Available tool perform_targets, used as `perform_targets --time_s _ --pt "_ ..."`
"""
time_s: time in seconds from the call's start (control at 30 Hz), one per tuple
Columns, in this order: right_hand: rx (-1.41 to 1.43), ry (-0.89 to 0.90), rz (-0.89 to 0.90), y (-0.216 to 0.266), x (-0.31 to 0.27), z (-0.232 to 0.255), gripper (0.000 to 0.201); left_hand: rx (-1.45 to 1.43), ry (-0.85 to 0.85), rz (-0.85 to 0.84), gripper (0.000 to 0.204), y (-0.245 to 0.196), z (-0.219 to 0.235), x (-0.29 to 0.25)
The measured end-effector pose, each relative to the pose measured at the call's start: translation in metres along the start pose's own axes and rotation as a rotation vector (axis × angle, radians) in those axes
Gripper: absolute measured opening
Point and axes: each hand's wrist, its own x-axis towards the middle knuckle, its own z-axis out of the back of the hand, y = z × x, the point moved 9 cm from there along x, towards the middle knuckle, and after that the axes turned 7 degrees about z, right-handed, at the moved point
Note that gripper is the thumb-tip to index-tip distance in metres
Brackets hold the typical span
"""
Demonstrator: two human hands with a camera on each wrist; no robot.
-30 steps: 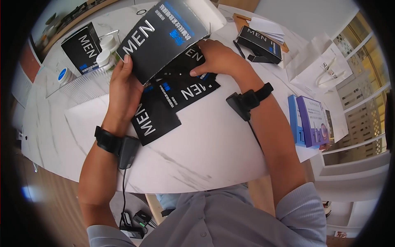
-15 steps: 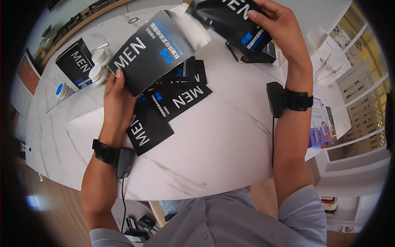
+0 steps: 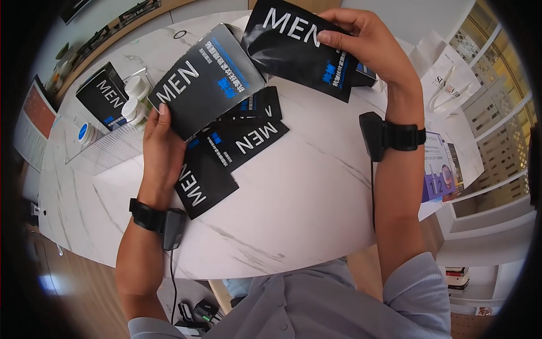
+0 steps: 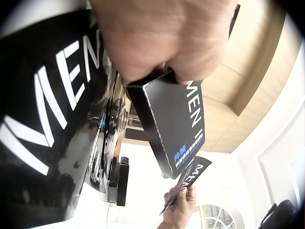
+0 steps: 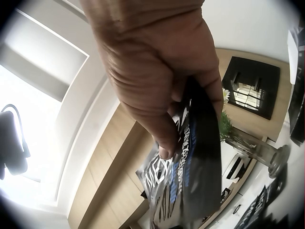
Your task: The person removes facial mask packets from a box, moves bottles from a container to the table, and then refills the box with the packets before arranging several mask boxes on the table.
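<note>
Nearest the table's (image 3: 305,192) front edge, loose black pouches (image 3: 206,183) overlap, "MEN" in silver on them; just above, the left hand (image 3: 161,150) pinches a black box (image 3: 209,82) by a lower corner, thumb on its front; beyond it, the right hand (image 3: 367,42) holds a lifted pouch (image 3: 293,48), thumb closed firmly against its front; a second ago that hand was low over the pile, half a second ago higher, and the pouch has since come down beside the box's far end, outside it; I judge that one pouch is now separated from the rest; box and lifted pouch both read "MEN", with blue and white Chinese characters, the smallest unclear; toward the table's left edge, another black box (image 3: 101,93) says "MEN"; at its right edge, a purple box (image 3: 437,169) shows "PHORA" and "12"; a white paper bag (image 3: 449,85) farther off begins "SU", the remainder illegible.
</note>
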Motion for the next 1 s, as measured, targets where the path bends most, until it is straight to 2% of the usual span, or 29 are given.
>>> perform_targets --time_s 0.13,0.23,0.43,0.53,0.63,0.73,0.77,0.87,0.9,1.0 --pt "-0.091 0.087 0.095 0.002 -0.002 -0.008 0.033 0.024 0.043 0.010 0.042 0.000 -0.006 0.000" --pt "-0.127 0.192 0.089 -0.005 -0.004 -0.015 0.033 0.062 0.084 0.028 0.043 0.002 -0.009 -0.001" --pt "-0.260 0.291 0.055 0.003 -0.008 -0.028 0.027 0.126 0.121 0.047 0.042 0.007 -0.010 -0.001" --pt "-0.420 0.252 0.213 0.024 -0.003 -0.040 0.018 0.124 0.123 0.051 0.041 0.009 -0.009 0.000" --pt "-0.311 0.066 0.192 0.030 0.008 -0.039 0.013 0.091 0.112 0.070 0.041 0.010 -0.009 -0.001" --pt "-0.173 -0.020 0.077 0.040 0.014 -0.032 0.015 0.051 0.094 0.061 0.041 0.007 -0.008 -0.002" --pt "-0.263 -0.108 0.236 0.037 0.014 -0.021 0.018 0.037 0.089 0.053 0.041 0.006 -0.008 -0.002" --pt "-0.130 -0.052 -0.122 0.015 0.003 -0.007 0.020 0.009 0.065 0.064 0.041 0.006 -0.004 0.000" --pt "-0.031 -0.048 -0.171 0.018 0.000 -0.008 0.024 0.003 0.066 0.063 0.041 0.007 -0.003 0.000" --pt "0.123 -0.038 -0.109 0.022 0.002 -0.020 0.029 -0.006 0.064 0.060 0.041 0.009 -0.001 0.002"
